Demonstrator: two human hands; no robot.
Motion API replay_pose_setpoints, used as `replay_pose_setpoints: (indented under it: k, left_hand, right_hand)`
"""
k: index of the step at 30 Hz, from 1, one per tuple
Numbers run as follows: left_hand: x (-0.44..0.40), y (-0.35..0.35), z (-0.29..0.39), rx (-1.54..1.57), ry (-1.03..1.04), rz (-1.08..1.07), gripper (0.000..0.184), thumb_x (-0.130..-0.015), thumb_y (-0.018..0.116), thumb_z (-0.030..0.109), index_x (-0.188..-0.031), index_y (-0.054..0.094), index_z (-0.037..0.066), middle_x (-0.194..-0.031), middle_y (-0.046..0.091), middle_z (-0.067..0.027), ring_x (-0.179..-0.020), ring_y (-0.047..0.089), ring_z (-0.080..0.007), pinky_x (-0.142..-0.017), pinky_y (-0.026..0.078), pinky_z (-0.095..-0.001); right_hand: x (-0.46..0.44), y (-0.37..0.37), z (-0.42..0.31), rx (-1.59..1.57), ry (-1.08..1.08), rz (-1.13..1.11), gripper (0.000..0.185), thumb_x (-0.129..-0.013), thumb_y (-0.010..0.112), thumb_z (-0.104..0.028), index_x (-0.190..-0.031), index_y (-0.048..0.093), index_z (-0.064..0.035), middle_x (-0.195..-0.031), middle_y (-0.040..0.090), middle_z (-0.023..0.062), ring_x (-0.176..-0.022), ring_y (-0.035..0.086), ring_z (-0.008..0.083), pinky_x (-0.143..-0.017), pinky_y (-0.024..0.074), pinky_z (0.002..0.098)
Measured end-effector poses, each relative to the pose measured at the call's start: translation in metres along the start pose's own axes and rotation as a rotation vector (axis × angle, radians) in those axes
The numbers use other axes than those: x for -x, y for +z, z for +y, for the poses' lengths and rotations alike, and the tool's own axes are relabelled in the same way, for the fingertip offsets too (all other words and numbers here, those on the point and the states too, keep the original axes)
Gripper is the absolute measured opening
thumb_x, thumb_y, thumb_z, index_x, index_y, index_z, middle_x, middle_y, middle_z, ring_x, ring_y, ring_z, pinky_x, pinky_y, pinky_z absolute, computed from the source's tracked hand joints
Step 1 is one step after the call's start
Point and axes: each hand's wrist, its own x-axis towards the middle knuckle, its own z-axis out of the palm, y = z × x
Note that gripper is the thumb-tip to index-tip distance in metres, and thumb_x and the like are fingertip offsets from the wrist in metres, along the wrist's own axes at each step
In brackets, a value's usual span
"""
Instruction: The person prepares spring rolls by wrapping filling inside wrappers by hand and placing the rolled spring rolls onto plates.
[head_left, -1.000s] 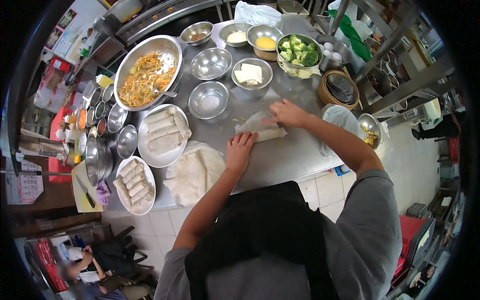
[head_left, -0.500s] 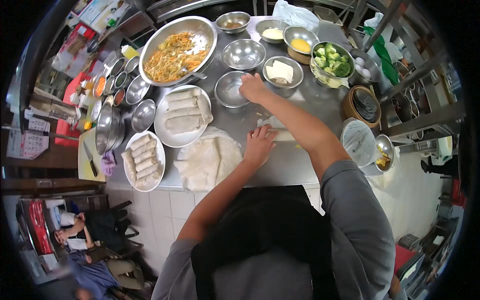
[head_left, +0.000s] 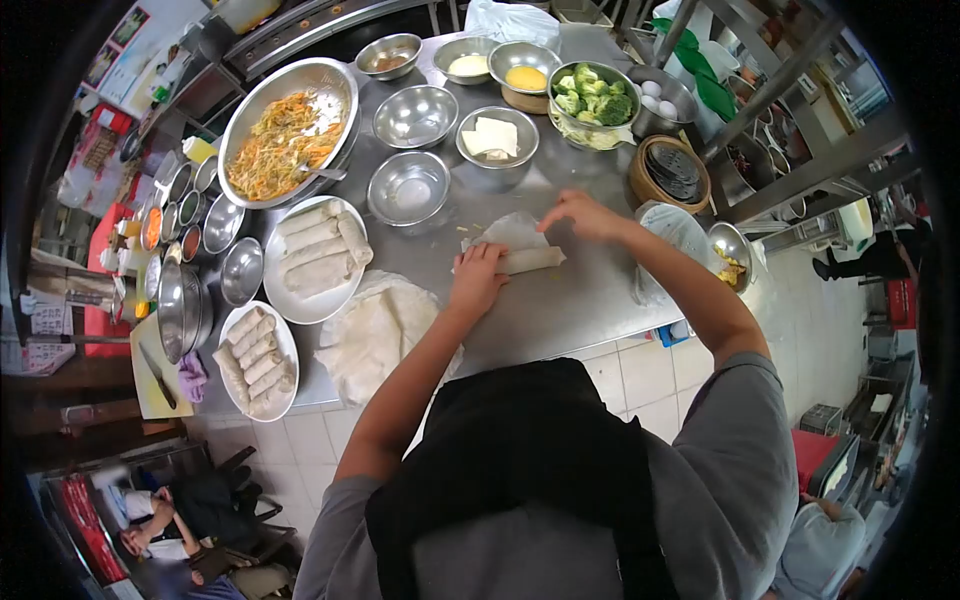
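A pale, partly rolled spring roll (head_left: pixel 532 261) lies on the steel table, its thin wrapper flap (head_left: pixel 512 232) spread out behind it. My left hand (head_left: pixel 481 275) rests on the roll's left end, fingers over it. Just behind the roll's right part, my right hand (head_left: pixel 580 215) has its index finger stretched toward the wrapper edge. A stack of wrappers (head_left: pixel 375 335) sits left of my left arm. One white plate (head_left: pixel 298 312) holds several large rolls, and a smaller oval plate (head_left: pixel 289 397) holds several thinner ones.
A large bowl of shredded filling (head_left: pixel 345 95) with a spoon stands back left. Metal bowls (head_left: pixel 408 190) line the back, beside a bowl of broccoli (head_left: pixel 592 97). A knife (head_left: pixel 158 378) lies on a board at left. Seated people (head_left: pixel 165 525) are at lower left.
My right hand went to the small metal bowl half a second ago and is now back at the wrapper. My left hand has stayed on the roll while the view shifted.
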Motion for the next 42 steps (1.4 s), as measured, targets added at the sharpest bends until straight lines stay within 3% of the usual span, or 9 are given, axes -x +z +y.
replay_pose_setpoints:
  k: [5,11,14,20,23,26,29,34,42]
  left_hand:
    - [0.000,0.000,-0.002,-0.024,0.063,-0.038,0.052,-0.073,0.081,0.013,-0.122,0.062,0.018,-0.117,0.058,-0.0033,-0.116,0.053,-0.0283,-0.095,0.040,-0.0451]
    - [-0.002,0.004,-0.011,0.016,0.126,-0.024,0.049,-0.075,0.079,0.015,-0.122,0.062,0.015,-0.117,0.056,-0.0055,-0.116,0.053,-0.0292,-0.094,0.043,-0.0465]
    - [0.001,0.008,-0.009,-0.011,0.131,-0.031,0.048,-0.077,0.079,0.017,-0.121,0.061,0.014,-0.118,0.056,-0.0064,-0.116,0.053,-0.0298,-0.094,0.044,-0.0471]
    - [-0.005,0.001,-0.011,-0.061,0.095,-0.131,0.047,-0.078,0.079,0.021,-0.122,0.061,0.015,-0.121,0.057,-0.0065,-0.119,0.052,-0.0308,-0.097,0.041,-0.0496]
    - [-0.015,0.001,-0.019,-0.023,0.072,-0.235,0.049,-0.078,0.080,0.024,-0.123,0.061,0.016,-0.125,0.057,-0.0067,-0.120,0.052,-0.0306,-0.099,0.040,-0.0498]
    - [-0.023,0.002,-0.027,0.006,0.079,-0.305,0.052,-0.077,0.081,0.025,-0.124,0.061,0.016,-0.128,0.056,-0.0079,-0.121,0.051,-0.0307,-0.100,0.039,-0.0497]
    - [-0.027,0.000,-0.033,0.040,0.077,-0.323,0.056,-0.074,0.083,0.027,-0.124,0.061,0.016,-0.128,0.055,-0.0094,-0.121,0.051,-0.0313,-0.100,0.039,-0.0497]
    - [-0.023,-0.040,0.017,-0.209,0.045,-0.259,0.059,-0.069,0.085,0.029,-0.122,0.061,0.014,-0.127,0.056,-0.0103,-0.120,0.051,-0.0327,-0.098,0.042,-0.0485]
    - [-0.022,-0.030,-0.009,-0.025,0.127,-0.239,0.056,-0.069,0.086,0.015,-0.117,0.057,0.010,-0.112,0.063,-0.0145,-0.105,0.061,-0.0370,-0.091,0.048,-0.0449]
  right_hand:
    - [0.037,0.030,-0.019,0.459,0.030,-0.010,0.070,-0.087,0.058,-0.005,-0.137,0.054,-0.0545,-0.103,0.053,0.0048,-0.102,0.054,0.0231,-0.087,0.0424,0.0405]
    - [0.001,-0.007,-0.022,0.605,0.029,-0.057,0.069,-0.094,0.050,-0.012,-0.146,0.040,-0.0554,-0.105,0.053,0.0043,-0.106,0.054,0.0218,-0.086,0.0417,0.0408]
    - [-0.006,0.009,-0.046,0.613,-0.148,-0.149,0.066,-0.093,0.050,-0.010,-0.144,0.046,-0.0514,-0.105,0.053,0.0048,-0.108,0.053,0.0220,-0.086,0.0416,0.0409]
    - [-0.018,0.013,-0.024,0.377,0.033,0.131,0.053,-0.086,0.068,-0.020,-0.137,0.056,-0.0305,-0.113,0.055,0.0094,-0.113,0.053,0.0273,-0.091,0.0434,0.0442]
    - [-0.001,0.027,-0.057,0.051,-0.083,0.090,0.054,-0.082,0.076,-0.028,-0.130,0.055,-0.0171,-0.117,0.055,0.0098,-0.116,0.052,0.0301,-0.097,0.0435,0.0471]
    - [0.006,0.045,-0.076,0.138,-0.022,0.038,0.041,-0.082,0.077,-0.027,-0.114,0.057,-0.0108,-0.115,0.052,0.0092,-0.117,0.050,0.0303,-0.099,0.0418,0.0443]
    - [0.001,0.057,-0.071,0.138,0.051,0.033,0.056,-0.076,0.082,-0.035,-0.119,0.058,-0.0094,-0.116,0.057,0.0105,-0.121,0.052,0.0311,-0.102,0.0432,0.0475]
    - [-0.003,0.067,-0.057,0.144,0.018,0.026,0.053,-0.076,0.082,-0.033,-0.117,0.059,-0.0106,-0.119,0.060,0.0108,-0.117,0.055,0.0327,-0.099,0.0440,0.0482]
    - [-0.016,0.061,-0.044,0.005,-0.005,-0.072,0.053,-0.074,0.083,-0.034,-0.112,0.058,-0.0077,-0.110,0.061,0.0140,-0.105,0.059,0.0350,-0.089,0.0472,0.0459]
